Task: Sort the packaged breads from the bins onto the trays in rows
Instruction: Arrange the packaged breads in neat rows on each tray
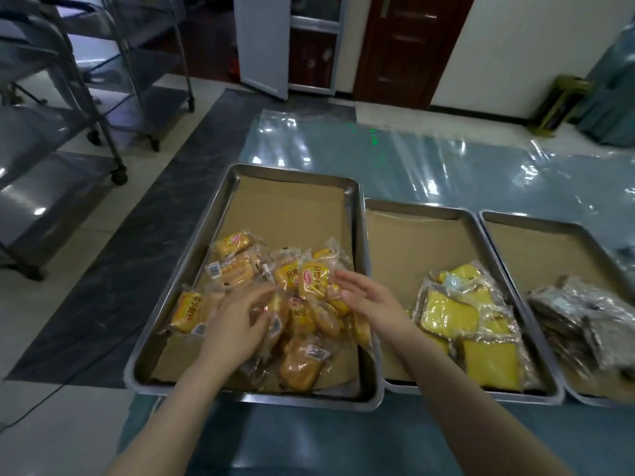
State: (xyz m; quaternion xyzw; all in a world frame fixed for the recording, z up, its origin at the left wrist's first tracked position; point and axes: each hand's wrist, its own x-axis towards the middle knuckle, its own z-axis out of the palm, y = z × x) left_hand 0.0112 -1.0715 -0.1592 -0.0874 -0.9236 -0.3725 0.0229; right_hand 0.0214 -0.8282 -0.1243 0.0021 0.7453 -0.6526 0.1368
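From the head camera, three metal trays sit side by side on a clear plastic sheet [412, 159] spread over the floor, and each is lined with brown cardboard [288, 207].

The left tray [206, 242] holds a loose heap of small breads [299, 365] in clear wrappers with yellow print, piled in its near half and not in rows. The left hand [237, 324] lies over the heap with its fingers spread and only slightly bent, gripping nothing that can be made out. The right hand [371, 304] is beside it with its fingers straight and open, its fingertips just beside one yellow packet [313, 280] that stands up from the pile.

The middle tray [412, 203] carries a jumble of flat yellow cake packs [450, 314] at its near end. The right tray [549, 218] has a blurred pile of dark grey packs [584, 321].

Wheeled steel carts [41, 132] stand at the far left, and a brown door [405, 39] is at the back.
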